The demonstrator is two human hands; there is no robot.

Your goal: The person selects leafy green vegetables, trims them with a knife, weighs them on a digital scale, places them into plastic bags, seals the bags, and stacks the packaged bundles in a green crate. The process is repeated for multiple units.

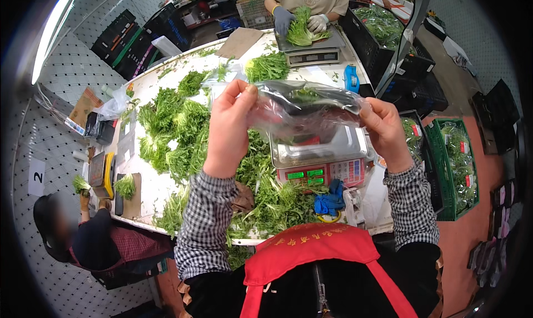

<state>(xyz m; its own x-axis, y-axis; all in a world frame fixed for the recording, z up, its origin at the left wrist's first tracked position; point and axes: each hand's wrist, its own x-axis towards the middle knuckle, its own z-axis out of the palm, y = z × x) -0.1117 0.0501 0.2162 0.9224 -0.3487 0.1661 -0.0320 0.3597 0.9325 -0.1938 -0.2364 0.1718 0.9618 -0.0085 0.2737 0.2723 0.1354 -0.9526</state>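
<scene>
A clear plastic bag [308, 105] is stretched between my two bare hands, above the table. My left hand [231, 126] pinches one end between thumb and fingers. At the other end, my right hand [385, 130] grips the plastic the same way. Some green shows in or through the bag; whether it is inside, I cannot tell. Below the bag stands a red digital scale with a metal pan [318, 151] and lit green displays. Curly leafy greens [183, 122] lie in a large heap beside and in front of the scale. A blue cloth [330, 199] lies by the scale's near edge.
Across the white table [166, 70], a gloved co-worker handles greens on another scale [312, 53]. A blue tape dispenser [352, 79] stands at the far right. Another person works at the left by a yellow scale [103, 174]. A green crate [454, 168] of bagged greens stands at right.
</scene>
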